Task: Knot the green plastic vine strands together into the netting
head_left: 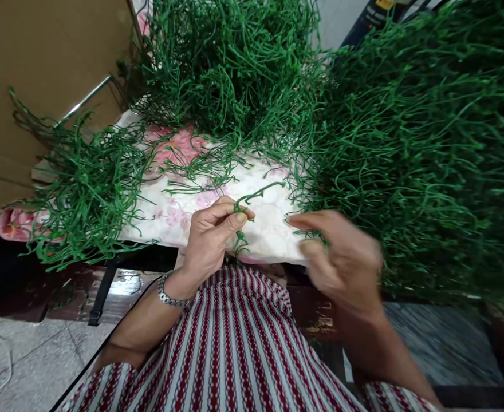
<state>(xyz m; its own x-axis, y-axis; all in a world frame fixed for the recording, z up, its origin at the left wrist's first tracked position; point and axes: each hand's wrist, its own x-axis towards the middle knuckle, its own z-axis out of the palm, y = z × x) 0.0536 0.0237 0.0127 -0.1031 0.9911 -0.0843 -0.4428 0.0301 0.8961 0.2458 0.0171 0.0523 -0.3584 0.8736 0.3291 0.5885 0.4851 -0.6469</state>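
Observation:
Between the thumb and fingers of my left hand is a thin green stem piece, apparently plastic, with small knobbed branches. One end points up to the right, and a curled part hangs below the thumb. To the right, my right hand is smeared by motion at the edge of a big heap of green stems. A bit of green shows by its thumb and forefinger, but whether they grip it is unclear. A few loose stems lie on the floral cloth just beyond my left hand.
Another tall heap of stems stands at the back, and a smaller pile spreads over the left edge of the cloth. A cardboard box rises at the upper left. A dark cylindrical object shows behind the heaps.

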